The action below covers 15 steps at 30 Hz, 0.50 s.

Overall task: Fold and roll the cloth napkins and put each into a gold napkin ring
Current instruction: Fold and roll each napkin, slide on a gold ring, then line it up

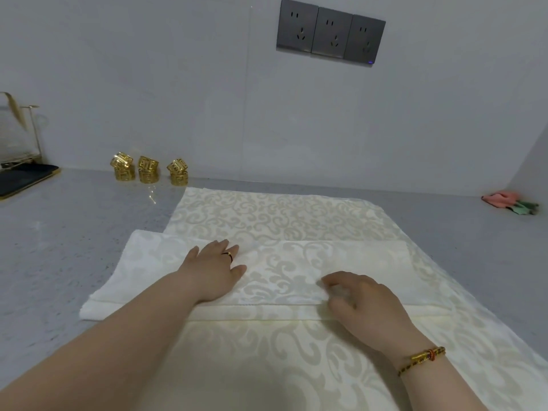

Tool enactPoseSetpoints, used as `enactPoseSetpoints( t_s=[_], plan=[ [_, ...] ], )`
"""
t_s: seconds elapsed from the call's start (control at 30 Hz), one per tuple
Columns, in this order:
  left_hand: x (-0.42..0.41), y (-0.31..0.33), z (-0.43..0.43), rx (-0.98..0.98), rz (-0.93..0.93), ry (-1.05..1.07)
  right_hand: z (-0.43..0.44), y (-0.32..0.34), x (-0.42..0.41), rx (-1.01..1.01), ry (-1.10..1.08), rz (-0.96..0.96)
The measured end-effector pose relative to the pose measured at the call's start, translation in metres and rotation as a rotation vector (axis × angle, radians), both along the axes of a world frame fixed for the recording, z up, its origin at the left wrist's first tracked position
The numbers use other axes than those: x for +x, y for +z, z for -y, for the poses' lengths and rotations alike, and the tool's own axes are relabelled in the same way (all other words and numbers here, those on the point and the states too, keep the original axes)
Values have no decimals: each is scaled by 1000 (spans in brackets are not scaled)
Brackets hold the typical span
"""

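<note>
A cream damask napkin folded into a long band (284,271) lies across a spread stack of matching napkins (267,212) on the grey counter. My left hand (216,268) rests flat on the band's left part, fingers straight. My right hand (358,298) sits on the band's near edge with fingers curled, pinching the fabric. Several gold fretwork napkin rings (148,170) stand stacked in pairs by the back wall, far left of both hands.
A black tray with a gold rim (23,179) and a clear stand sit at the far left. A pink and green cloth (510,203) lies at the right corner. Grey wall sockets (329,32) are above. Bare counter (74,232) stretches left of the napkins.
</note>
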<state>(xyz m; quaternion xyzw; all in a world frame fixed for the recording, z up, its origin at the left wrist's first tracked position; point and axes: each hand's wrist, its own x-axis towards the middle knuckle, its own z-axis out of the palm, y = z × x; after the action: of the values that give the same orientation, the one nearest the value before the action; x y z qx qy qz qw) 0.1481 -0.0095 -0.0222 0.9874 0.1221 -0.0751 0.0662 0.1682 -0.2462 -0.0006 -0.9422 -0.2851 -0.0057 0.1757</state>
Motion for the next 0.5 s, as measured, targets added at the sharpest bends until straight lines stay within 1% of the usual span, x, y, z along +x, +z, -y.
enactPoseSetpoints(
  t_s=[0.07,0.13,0.23,0.3,0.4,0.5],
  plan=[
    [-4,-4,3,-14,20,26,-13,7,-1,66,4,-13],
    [-6,-7,7,-21,59,54,-34,8,3,86,26,-7],
    [-7,-10,8,-15,93,89,-78,3,15,-4,151,-14],
    [-9,-10,8,-7,104,109,-103,-5,24,-68,190,-35],
    [-13,-10,6,-15,103,130,-116,-22,41,-155,129,-70],
    [-19,-8,-8,-19,99,162,-104,-30,52,-202,54,-89]
  ],
)
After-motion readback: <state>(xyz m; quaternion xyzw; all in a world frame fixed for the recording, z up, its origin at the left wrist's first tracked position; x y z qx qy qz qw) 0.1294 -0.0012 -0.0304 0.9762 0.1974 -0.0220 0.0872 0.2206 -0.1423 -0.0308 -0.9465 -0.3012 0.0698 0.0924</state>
